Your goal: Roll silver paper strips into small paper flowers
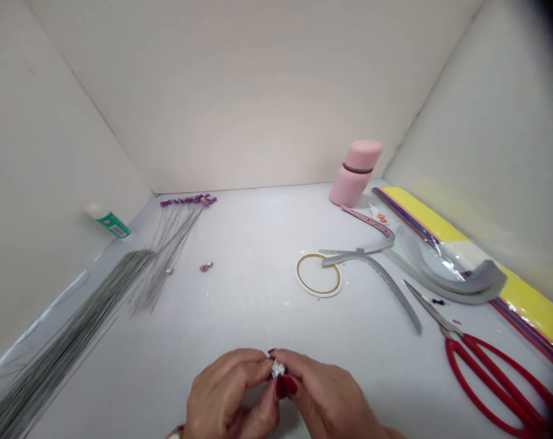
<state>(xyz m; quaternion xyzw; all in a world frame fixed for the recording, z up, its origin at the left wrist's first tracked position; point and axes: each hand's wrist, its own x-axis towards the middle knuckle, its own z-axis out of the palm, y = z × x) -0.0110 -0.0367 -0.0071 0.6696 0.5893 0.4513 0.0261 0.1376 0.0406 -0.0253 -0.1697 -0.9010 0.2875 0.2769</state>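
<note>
Two-handed pinching at the near edge of the view, with the left hand (225,396) and the right hand (326,396) together, fingertips (263,360) clamped on a small crumpled piece of silver foil (278,368), and dark red painted fingernails (288,385) showing just below it. Seeing the foil held between both hands, above a white tabletop (253,292), and using it as the fixed point for everything else.

Spotting, well to the foil's left, a long bundle of thin grey wires (61,335) fanning across the tabletop. Finding, farther off on that same side, a white-capped bottle with a green label (109,221) lying on its side. Noticing, ahead of the foil and slightly left, a small pink and silver trinket (206,266), and, farther ahead, a spray of thin wires with purple tips (187,200).

Catching, ahead and to the right of the foil, a white coil of paper tape with a gold edge (319,275), just beside a curved grey strip (377,274). Making out, farther ahead on that side, a pink cylindrical container (355,172) with a dark band, standing upright. Picking out, beyond the foil's right, a clear plastic sleeve (445,268) lying on a yellow paper stack (441,228), and, nearer the foil, red-handled scissors (491,384) lying with closed blades.
</note>
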